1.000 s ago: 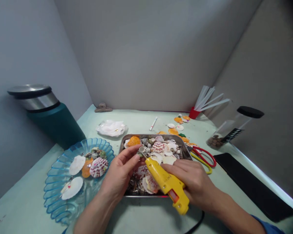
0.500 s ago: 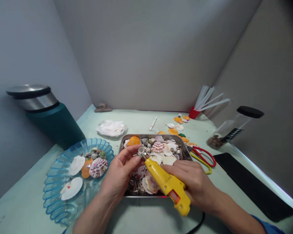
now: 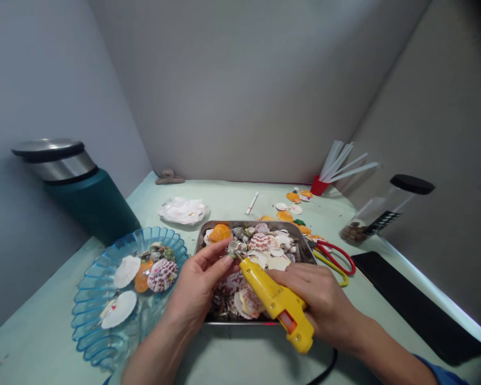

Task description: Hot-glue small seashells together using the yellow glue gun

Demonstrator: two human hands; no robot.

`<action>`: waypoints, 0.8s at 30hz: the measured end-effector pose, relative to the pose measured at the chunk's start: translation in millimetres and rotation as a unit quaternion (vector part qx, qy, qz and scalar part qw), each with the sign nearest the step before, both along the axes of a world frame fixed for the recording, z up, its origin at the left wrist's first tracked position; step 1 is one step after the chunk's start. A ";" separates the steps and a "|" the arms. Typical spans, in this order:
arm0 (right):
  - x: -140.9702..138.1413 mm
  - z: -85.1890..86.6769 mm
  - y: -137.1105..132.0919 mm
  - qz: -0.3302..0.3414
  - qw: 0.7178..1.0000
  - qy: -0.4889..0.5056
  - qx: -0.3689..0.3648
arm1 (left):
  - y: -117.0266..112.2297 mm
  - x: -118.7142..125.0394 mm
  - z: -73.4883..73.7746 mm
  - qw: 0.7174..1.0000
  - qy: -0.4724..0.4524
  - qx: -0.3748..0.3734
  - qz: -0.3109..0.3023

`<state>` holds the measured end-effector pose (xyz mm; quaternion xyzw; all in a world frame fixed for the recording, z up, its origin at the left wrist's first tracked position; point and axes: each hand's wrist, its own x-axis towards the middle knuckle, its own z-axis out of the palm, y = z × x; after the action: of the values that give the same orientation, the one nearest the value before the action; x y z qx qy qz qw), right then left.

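The left hand [image 3: 198,286] was closed in a narrow pinch on a small shell [image 3: 233,246], held just above the far half of the metal tray [image 3: 236,322]. The right hand [image 3: 320,302] was wrapped fully round the grip of a yellow glue gun [image 3: 276,302], whose nozzle pointed away from the person and met the small shell at, or just short of, contact; which could not be told. The chief hazard noted was a burn: the left fingertips [image 3: 224,260] lay just beside the nozzle, and any slip of either hand would bring them onto hot metal or fresh glue. A second hazard was stray glue falling onto the loose shells [image 3: 260,241] directly beneath both hands and bonding them together. The pinch covered little of the small shell, so pressure from the nozzle could push it out into the heap. The cord [image 3: 324,369] trailed under the right wrist and could drag on the gun. Scissors [image 3: 336,259] lay just beyond the right hand, clear of it.
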<state>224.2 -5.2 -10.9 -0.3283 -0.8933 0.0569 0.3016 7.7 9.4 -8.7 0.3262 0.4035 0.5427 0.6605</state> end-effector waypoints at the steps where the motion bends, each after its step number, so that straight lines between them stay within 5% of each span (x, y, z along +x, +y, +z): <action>1: 0.1 -0.2 0.0 0.000 1.000 0.000 -0.001 | 0.1 -0.1 0.0 1.000 0.001 -0.005 0.001; 24: 0.5 -0.2 -0.8 0.006 1.000 0.012 -0.005 | -1.1 -0.3 -1.4 0.999 0.037 0.012 0.000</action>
<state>224.6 -6.0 -11.1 -0.3241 -0.8910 0.0670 0.3108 7.4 8.3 -10.1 0.3540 0.4213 0.5354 0.6408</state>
